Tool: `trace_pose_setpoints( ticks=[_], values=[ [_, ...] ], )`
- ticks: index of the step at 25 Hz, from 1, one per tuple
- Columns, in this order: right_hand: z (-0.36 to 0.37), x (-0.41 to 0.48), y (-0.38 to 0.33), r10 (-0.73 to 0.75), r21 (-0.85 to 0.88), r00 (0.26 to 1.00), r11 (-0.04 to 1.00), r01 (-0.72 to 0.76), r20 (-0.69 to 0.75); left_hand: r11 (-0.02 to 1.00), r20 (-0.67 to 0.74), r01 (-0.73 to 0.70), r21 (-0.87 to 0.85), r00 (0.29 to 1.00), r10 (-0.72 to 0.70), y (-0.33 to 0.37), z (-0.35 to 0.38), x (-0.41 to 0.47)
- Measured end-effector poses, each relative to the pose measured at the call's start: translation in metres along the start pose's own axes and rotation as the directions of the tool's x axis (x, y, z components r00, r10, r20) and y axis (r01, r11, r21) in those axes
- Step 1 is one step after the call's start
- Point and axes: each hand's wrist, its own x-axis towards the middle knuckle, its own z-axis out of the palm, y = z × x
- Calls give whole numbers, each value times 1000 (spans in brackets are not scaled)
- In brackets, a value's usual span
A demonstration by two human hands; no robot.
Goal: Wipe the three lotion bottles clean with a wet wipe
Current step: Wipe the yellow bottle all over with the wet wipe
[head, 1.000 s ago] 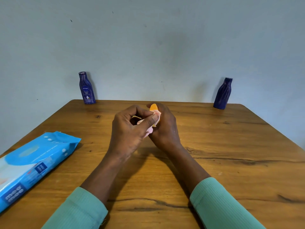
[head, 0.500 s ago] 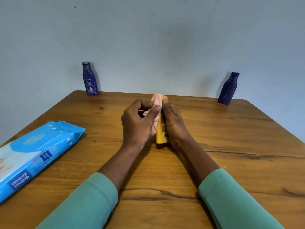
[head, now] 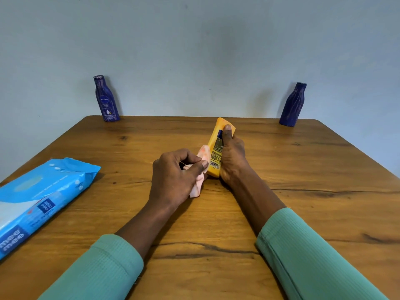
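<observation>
My right hand [head: 232, 156] grips a yellow lotion bottle [head: 216, 152] at the middle of the table, tilted, its base near the tabletop and its printed back label facing me. My left hand [head: 175, 176] pinches a crumpled pinkish wet wipe [head: 200, 169] and holds it against the bottle's lower left side. A dark blue lotion bottle [head: 105, 98] stands upright at the far left corner. Another dark blue bottle [head: 292, 105] stands at the far right corner.
A blue pack of wet wipes [head: 36, 200] lies at the left edge of the wooden table [head: 313, 180]. A pale wall rises directly behind the table's far edge.
The yellow bottle has come out from between my hands and now shows its full length. My left hand with the wipe has slid down from the bottle's top to its lower side.
</observation>
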Motion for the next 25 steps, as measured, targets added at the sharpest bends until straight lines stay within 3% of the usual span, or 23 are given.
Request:
trace_pose_setpoints(
  ticks=[5, 8, 11, 14, 17, 20, 23, 25],
  values=[
    [4, -14, 9, -80, -262, 973, 955, 137, 214, 988, -198, 64, -138, 976, -91, 7, 9, 26],
    [9, -21, 9, -114, -437, 950, 867, 238, 292, 995, -319, 20, -96, 947, -50, 9, 6, 37],
    [11, -21, 14, -147, -477, 964, 845, 240, 224, 1000, -259, 21, -22, 966, -26, 4, 4, 35],
    [3, 0, 11, -110, -316, 991, 945, 81, -74, 996, -89, -37, 85, 995, 44, 3, 10, 17],
    [-5, 15, 13, 32, 38, 960, 999, -22, -277, 998, -162, -50, -45, 986, 42, 12, 11, 4],
    [-8, 30, 17, 179, 394, 924, 919, -34, -338, 985, -207, -109, -133, 975, 80, 20, 21, -4],
    [-12, 40, 20, 238, 474, 901, 880, -42, -363, 975, -144, -183, -126, 976, 165, 30, 38, -12],
    [-12, 41, 21, 227, 462, 906, 886, -41, -356, 974, -132, -164, -154, 981, 145, 31, 42, -10]
  ],
)
